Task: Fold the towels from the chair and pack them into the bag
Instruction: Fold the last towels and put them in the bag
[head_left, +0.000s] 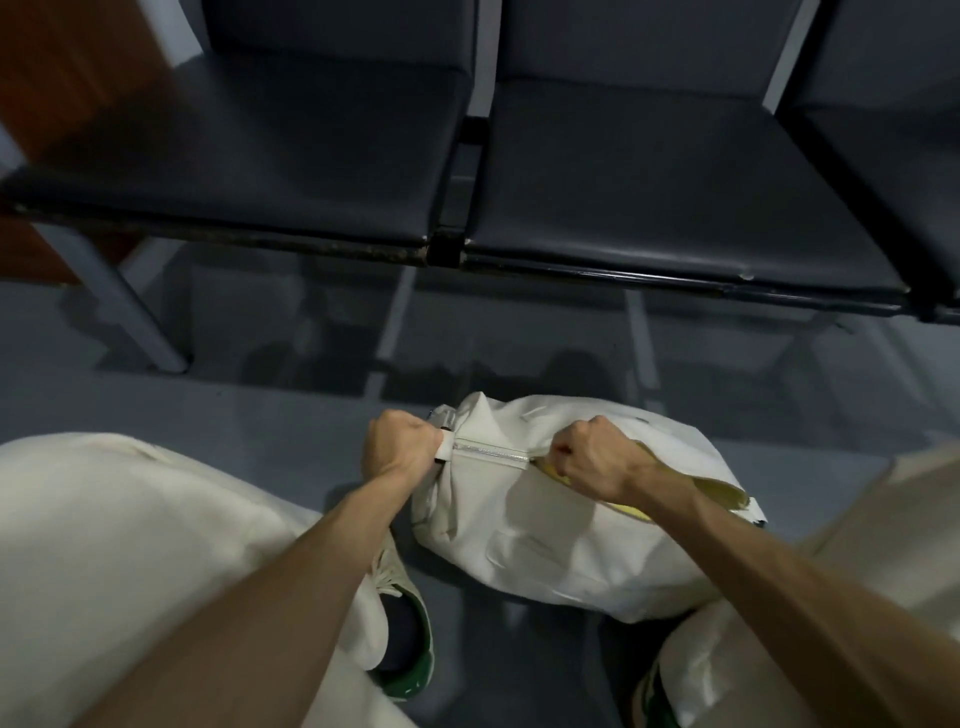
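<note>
Dark padded chairs (332, 150) are lining the far side above grey floor (234, 405). Between white-trousered knees (130, 545), a cream bag (530, 525) is sitting near. Left hand (402, 441) is gripping its zipper-end tab; right hand (587, 457) is pinching the zipper pull, partway along. Yellow towel (623, 506) is showing inside.

White bag (545, 530) on floor, left hand (402, 441) gripping end, right hand (584, 454) at zipper (491, 451)

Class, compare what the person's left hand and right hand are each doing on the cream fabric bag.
The left hand grips the tab at the zip's closed end, while the right hand pinches partway along the zip, beside the open stretch showing yellow inside. Both are closed fists on the cream fabric bag.
</note>
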